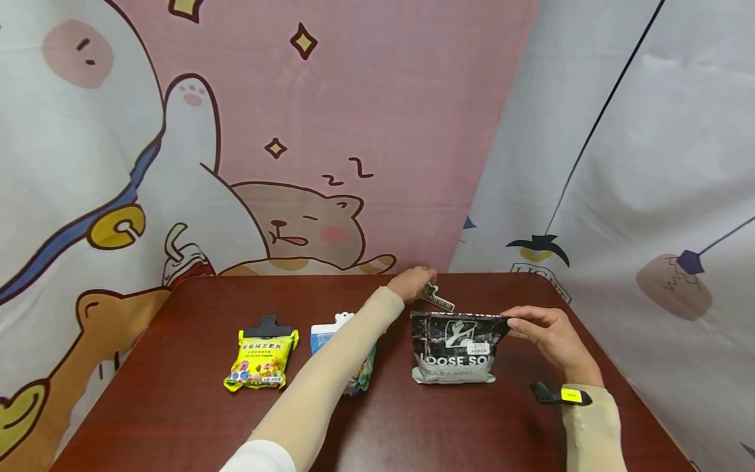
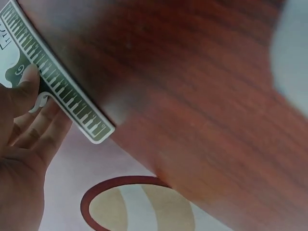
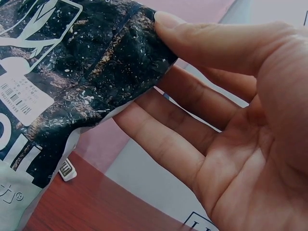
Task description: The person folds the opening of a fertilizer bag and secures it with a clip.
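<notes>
At the far edge of the table, my left hand [image 1: 411, 284] pinches a flat clip [image 1: 438, 299] with a row of bottle-like prints along its bar. In the left wrist view the thumb lies on the clip's [image 2: 60, 79] face and the other fingers are behind it. My right hand [image 1: 548, 335] holds the top right corner of a black and white soil bag [image 1: 454, 351], which stands upright. The right wrist view shows the thumb in front of the bag [image 3: 120, 62] and fingers behind. One end of the clip [image 3: 67, 171] peeks out past the bag's lower edge.
Left on the table [image 1: 177, 367] lies a yellow bag [image 1: 262, 360] with a black clip [image 1: 267, 326] on its top. Beside it, a blue and white bag [image 1: 321, 337] with a white clip [image 1: 343, 319] is partly hidden by my left forearm. A printed curtain [image 1: 383, 98] hangs behind.
</notes>
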`<state>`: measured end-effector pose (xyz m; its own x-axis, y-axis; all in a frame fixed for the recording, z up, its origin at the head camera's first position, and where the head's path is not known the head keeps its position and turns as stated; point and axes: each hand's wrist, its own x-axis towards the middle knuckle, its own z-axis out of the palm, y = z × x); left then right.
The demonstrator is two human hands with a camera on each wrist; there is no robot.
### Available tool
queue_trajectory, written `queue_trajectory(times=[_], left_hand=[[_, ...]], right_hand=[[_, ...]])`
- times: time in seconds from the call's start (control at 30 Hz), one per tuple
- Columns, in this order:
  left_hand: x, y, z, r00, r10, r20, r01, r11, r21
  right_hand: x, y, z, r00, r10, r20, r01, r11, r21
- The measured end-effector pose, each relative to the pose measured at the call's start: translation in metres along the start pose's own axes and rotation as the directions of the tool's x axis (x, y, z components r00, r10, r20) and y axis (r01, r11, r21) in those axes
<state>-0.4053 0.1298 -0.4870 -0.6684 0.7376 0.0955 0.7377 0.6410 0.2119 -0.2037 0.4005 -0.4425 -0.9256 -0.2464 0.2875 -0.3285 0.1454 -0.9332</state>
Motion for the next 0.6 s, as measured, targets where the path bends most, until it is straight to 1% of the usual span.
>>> queue_trajectory(times=[0.1, 0.27, 0.33, 0.37, 0.47, 0.6], left_hand=[[-0.001, 0.0, -0.004, 1.0, -0.007, 0.012, 0.008, 1.0, -0.021], [-0.002, 0.0, -0.009, 0.998, 0.007, 0.06, -0.01, 0.999, 0.046], [-0.003, 0.0, -0.01, 0.996, 0.01, 0.085, -0.014, 0.999, 0.048], [-0.003, 0.0, -0.01, 0.995, 0.005, 0.095, -0.009, 0.999, 0.04], [-0.003, 0.001, -0.011, 0.994, -0.014, 0.109, 0.018, 0.999, -0.029], [-0.005, 0.001, -0.015, 0.994, -0.031, 0.104, 0.04, 0.996, -0.085]], right_hand=[[0.0, 0.0, 0.001, 1.0, -0.003, 0.0, 0.003, 1.0, 0.005], [0.0, -0.001, 0.001, 1.0, -0.001, -0.001, 0.001, 1.0, -0.003], [-0.001, -0.001, 0.001, 1.0, 0.002, -0.001, -0.002, 1.0, -0.01], [-0.001, -0.001, 0.001, 1.0, 0.003, -0.002, -0.003, 1.0, -0.016], [-0.001, -0.001, 0.002, 1.0, 0.005, -0.008, -0.005, 1.0, -0.026], [-0.001, -0.002, 0.002, 1.0, 0.004, -0.016, -0.004, 0.999, -0.032]])
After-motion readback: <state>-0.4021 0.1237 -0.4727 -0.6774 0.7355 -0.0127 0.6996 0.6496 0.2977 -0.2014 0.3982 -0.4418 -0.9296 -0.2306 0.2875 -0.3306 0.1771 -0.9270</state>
